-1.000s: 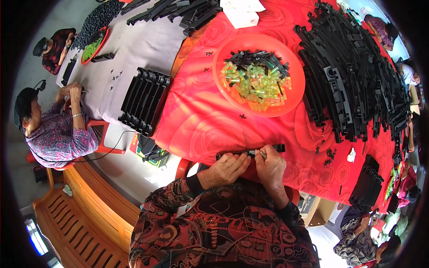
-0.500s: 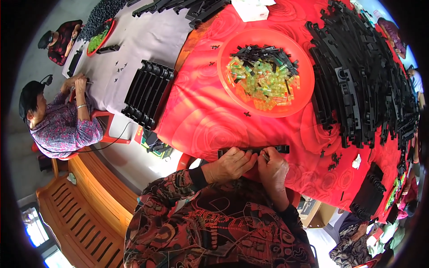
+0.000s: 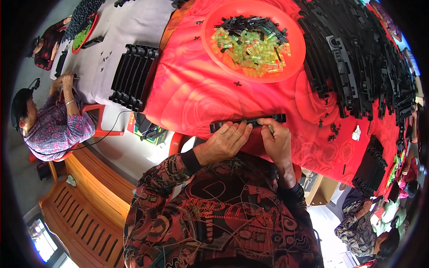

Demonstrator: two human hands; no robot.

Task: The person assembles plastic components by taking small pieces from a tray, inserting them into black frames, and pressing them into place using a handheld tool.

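A long black plastic strip (image 3: 280, 118) lies across the near edge of the red-covered table. Its middle is partly hidden by my fingers. My left hand (image 3: 225, 142) rests on the strip's left half, with the fingers closed together over it. At the strip's right half, my right hand (image 3: 276, 142) is curled in a fist. A short, thin, pale stick-like piece (image 3: 271, 129) shows between its thumb and fingers; its kind is unclear. Beyond my hands sits a round red tray (image 3: 286, 73) holding yellow-green clear pieces (image 3: 252, 49) and small black parts (image 3: 254, 23).
A large heap of black plastic strips (image 3: 353, 62) covers the table's right side. Strips stand lined up in a black stack (image 3: 135, 77) on the pale-covered table (image 3: 147, 27). A co-worker (image 3: 56, 120) sits at left, near a wooden bench (image 3: 85, 205). Tiny black parts (image 3: 333, 131) lie at right.
The view has shifted, so the table and tray appear higher. Both hands stay at the strip; my right fist has turned slightly and sits a little farther from the left hand.
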